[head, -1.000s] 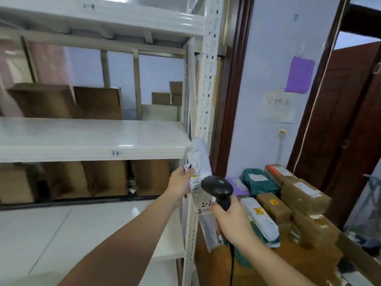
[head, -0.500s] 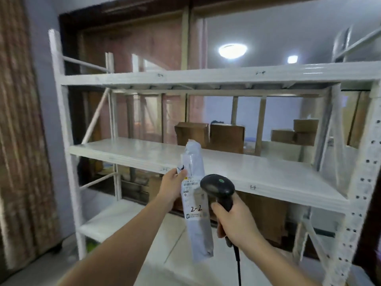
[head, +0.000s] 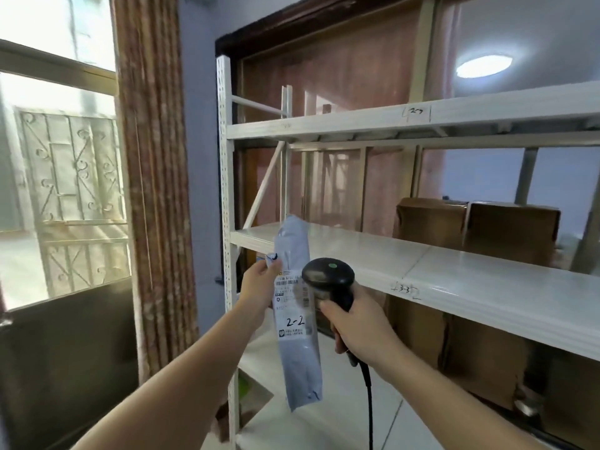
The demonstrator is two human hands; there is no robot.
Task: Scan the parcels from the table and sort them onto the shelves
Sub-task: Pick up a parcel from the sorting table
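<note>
Two cardboard boxes [head: 477,227] sit side by side at the back of the middle shelf [head: 454,274], brown, taped, slightly crushed at the corners. More brown cartons [head: 480,358] show under that shelf, on the level below. Front edge of the middle shelf carries a handwritten "3-3" mark [head: 404,289]; the upper shelf [head: 357,123] has another handwritten mark, not legible. White perforated steel upright [head: 225,203] stands between the parcel and the curtain.

Parcel [head: 297,319]: grey plastic mailer, long, soft, wrinkled, held upright in front of the rack's left end, off any shelf. White shipping label on its face with "2-2" written in black marker. Left hand [head: 259,289] pinches its left edge near the top, thumb on the front. Right hand [head: 355,326] has fingers wrapped round the grip of a black handheld scanner [head: 328,277], glossy rounded head with a green dot, just beside the label and overlapping its right edge. Black cable [head: 369,401] hangs down from the handle.

Shelving is white painted metal, smooth boards, diagonal brace at the left end. Brown textured curtain [head: 152,190] left of the rack, then a bright window [head: 61,177] with a scrolled iron grille. Pale walls, round ceiling light [head: 483,64] top right, white glossy floor tiles below.
</note>
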